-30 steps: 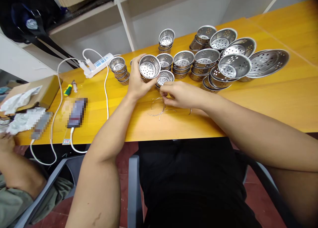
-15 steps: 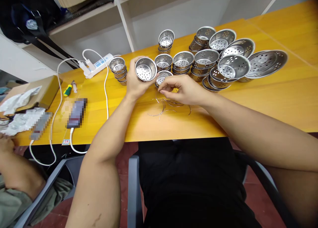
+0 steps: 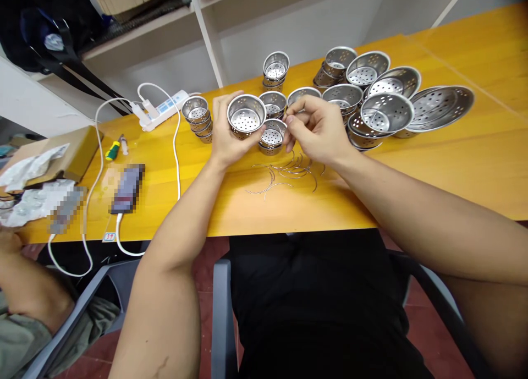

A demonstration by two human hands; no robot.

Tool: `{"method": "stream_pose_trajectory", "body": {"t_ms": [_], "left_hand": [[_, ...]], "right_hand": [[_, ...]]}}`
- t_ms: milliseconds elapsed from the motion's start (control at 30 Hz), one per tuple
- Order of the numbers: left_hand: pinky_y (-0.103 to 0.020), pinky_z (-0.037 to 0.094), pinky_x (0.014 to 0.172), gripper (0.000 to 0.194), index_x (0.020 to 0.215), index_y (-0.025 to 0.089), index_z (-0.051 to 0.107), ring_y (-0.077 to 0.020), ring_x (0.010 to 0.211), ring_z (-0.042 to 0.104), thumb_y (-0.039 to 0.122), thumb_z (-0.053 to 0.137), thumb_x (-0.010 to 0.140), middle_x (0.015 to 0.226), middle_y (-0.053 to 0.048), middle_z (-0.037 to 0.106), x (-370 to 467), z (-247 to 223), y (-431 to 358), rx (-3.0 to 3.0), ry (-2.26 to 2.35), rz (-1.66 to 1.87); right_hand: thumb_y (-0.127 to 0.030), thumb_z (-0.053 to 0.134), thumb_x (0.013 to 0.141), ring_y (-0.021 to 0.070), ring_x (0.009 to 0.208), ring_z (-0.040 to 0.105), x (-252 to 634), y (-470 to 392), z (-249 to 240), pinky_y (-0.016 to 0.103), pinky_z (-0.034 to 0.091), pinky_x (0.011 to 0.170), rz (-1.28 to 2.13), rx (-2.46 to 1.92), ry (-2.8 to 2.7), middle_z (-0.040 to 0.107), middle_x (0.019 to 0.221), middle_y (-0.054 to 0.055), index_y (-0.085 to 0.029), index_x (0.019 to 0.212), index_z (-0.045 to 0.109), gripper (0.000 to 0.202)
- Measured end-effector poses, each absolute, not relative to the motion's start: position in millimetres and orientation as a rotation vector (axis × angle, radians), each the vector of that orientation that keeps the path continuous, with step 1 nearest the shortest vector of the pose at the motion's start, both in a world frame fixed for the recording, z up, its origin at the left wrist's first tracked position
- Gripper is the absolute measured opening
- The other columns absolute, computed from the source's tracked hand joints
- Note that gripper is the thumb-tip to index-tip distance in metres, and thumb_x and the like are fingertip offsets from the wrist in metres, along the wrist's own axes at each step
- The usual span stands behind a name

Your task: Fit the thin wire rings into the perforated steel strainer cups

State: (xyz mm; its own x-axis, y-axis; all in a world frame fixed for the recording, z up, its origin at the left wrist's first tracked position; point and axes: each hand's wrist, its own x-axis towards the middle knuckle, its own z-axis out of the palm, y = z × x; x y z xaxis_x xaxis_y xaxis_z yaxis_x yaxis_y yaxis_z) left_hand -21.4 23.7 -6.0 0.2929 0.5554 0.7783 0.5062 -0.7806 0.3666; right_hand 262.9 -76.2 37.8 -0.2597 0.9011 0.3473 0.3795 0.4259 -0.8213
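My left hand (image 3: 223, 137) is wrapped round a small perforated metal cup (image 3: 246, 116), its open mouth facing up toward me. To its right, my right hand (image 3: 320, 130) is closed with thumb and fingers pinched together. Whatever is in that pinch is too small or hidden to make out. Just left of the pinching fingertips stands another perforated cup (image 3: 272, 134) on the table. Several thin curved metal wires (image 3: 291, 172) lie loose on the tabletop below both hands.
Stacks of perforated cups (image 3: 343, 95) and wider perforated bowls (image 3: 443, 106) line the table's back and right. A cup stack (image 3: 197, 115), power strip (image 3: 165, 110), white cables, screwdriver (image 3: 113, 150) and phone (image 3: 128, 187) are leftward. A person's arm (image 3: 28, 280) shows at far left.
My right hand has moved up and to the right, away from above the wires. The cup in my left hand has shifted slightly right and tilted a little.
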Motion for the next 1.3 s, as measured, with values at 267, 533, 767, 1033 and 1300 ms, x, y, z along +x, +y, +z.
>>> {"method": "stream_pose_trajectory", "body": {"t_ms": [267, 533, 767, 1033, 1300], "left_hand": [[-0.071, 0.05, 0.147, 0.098, 0.161, 0.037, 0.054, -0.0412, 0.159, 0.066, 0.097, 0.086, 0.091, 0.156, -0.013, 0.066, -25, -12, 30, 2.466, 0.97, 1.522], [-0.069, 0.056, 0.142, 0.112, 0.173, 0.042, 0.035, -0.0385, 0.157, 0.074, 0.103, 0.08, 0.091, 0.162, -0.012, 0.064, -22, -25, 43, 2.496, 0.936, 1.524], [-0.068, 0.046, 0.152, 0.115, 0.186, 0.043, 0.028, -0.0427, 0.173, 0.06, 0.099, 0.075, 0.098, 0.179, -0.015, 0.056, -29, -28, 48, 2.502, 0.909, 1.475], [-0.066, 0.053, 0.143, 0.11, 0.172, 0.041, 0.05, -0.0407, 0.16, 0.067, 0.096, 0.091, 0.086, 0.164, -0.012, 0.064, -26, -24, 41, 2.442, 0.883, 1.542], [-0.064, 0.056, 0.142, 0.105, 0.171, 0.04, 0.046, -0.0378, 0.154, 0.074, 0.093, 0.089, 0.092, 0.159, -0.01, 0.068, -26, -31, 44, 2.42, 0.818, 1.52]], "right_hand": [[-0.078, 0.067, 0.118, 0.0234, 0.069, 0.076, 270, -56, 23, 0.043, 0.063, 0.067, 0.877, -0.942, -1.599, 0.08, 0.078, 0.007, -0.03, 0.134, 0.067, 0.05], [-0.098, 0.046, 0.118, 0.0372, 0.106, 0.084, 268, -66, 33, 0.056, 0.069, 0.086, 0.655, -1.07, -1.694, 0.086, 0.11, 0.016, -0.028, 0.127, 0.078, 0.077], [-0.09, 0.063, 0.116, 0.0416, 0.123, 0.081, 269, -62, 34, 0.064, 0.07, 0.107, 0.486, -1.036, -1.718, 0.086, 0.124, 0.016, -0.032, 0.141, 0.086, 0.067], [-0.1, 0.08, 0.1, 0.0286, 0.071, 0.074, 268, -44, 11, 0.055, 0.073, 0.074, 0.597, -0.781, -1.574, 0.068, 0.074, 0.001, -0.035, 0.131, 0.085, 0.072], [-0.101, 0.074, 0.104, 0.0237, 0.067, 0.077, 265, -45, 11, 0.043, 0.065, 0.063, 0.668, -0.771, -1.547, 0.07, 0.072, 0.0, -0.032, 0.12, 0.079, 0.071]]}}
